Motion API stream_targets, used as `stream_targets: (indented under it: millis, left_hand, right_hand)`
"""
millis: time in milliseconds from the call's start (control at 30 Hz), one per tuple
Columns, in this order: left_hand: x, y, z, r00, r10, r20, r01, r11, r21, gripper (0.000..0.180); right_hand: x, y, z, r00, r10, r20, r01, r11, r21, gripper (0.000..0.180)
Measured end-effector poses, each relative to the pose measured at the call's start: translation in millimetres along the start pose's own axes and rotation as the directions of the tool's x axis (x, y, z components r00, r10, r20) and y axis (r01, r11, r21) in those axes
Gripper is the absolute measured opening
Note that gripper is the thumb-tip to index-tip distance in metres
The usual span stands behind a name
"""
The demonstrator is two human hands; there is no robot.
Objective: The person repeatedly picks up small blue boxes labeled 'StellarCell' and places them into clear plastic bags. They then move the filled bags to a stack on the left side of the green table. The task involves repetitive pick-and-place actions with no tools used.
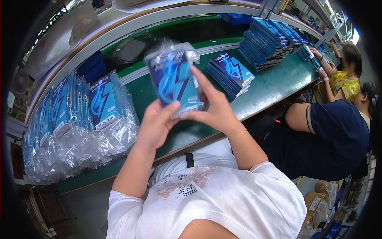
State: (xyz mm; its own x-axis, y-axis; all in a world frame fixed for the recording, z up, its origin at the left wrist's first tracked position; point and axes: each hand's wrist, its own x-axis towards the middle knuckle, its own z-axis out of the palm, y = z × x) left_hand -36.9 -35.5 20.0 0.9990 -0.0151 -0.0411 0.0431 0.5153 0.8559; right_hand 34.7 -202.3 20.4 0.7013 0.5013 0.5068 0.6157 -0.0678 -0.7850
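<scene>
White shirt [238,203] sits below the box [173,81]; left hand [152,122] and right hand [215,106] clamp fingers [203,81] on it; slick plastic [192,52] could cause slipping.

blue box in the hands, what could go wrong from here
The blue box, in clear plastic, might slip between the left hand and right hand. The small stack of blue boxes, unevenly aligned beyond the right hand, could slide if bumped. The bagged boxes at the left stand upright and may tip if nudged.
</scene>
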Motion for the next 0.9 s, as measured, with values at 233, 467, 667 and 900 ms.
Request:
stream_targets:
  millis: [233,467,667,900]
  left_hand:
    - [-6.9,-3.9,-2.4,0.965,-0.145,0.217,0.13,0.988,0.081,0.042]
    - [-13.4,3.8,-14.1,0.906,-0.157,0.394,0.282,0.917,-0.282,0.04]
    - [-34.7,50.8,3.9,0.766,0.635,-0.106,-0.515,0.704,0.489,0.046]
    - [-46.9,69.6,-50.6,0.751,0.656,0.071,0.296,-0.431,0.853,0.049]
  right_hand:
    - [-16.8,-24.4,-7.3,0.838,-0.257,-0.481,0.286,0.958,-0.014,0.024]
    - [-15.8,-41.5,25.6,0.941,-0.306,0.147,0.265,0.933,0.245,0.055]
    - [-17.2,-25.5,12.3,0.958,-0.222,0.183,0.149,0.928,0.341,0.068]
    - [-13.0,10.8,-12.6,1.0,-0.013,-0.013,0.015,0.993,0.12,0.028]
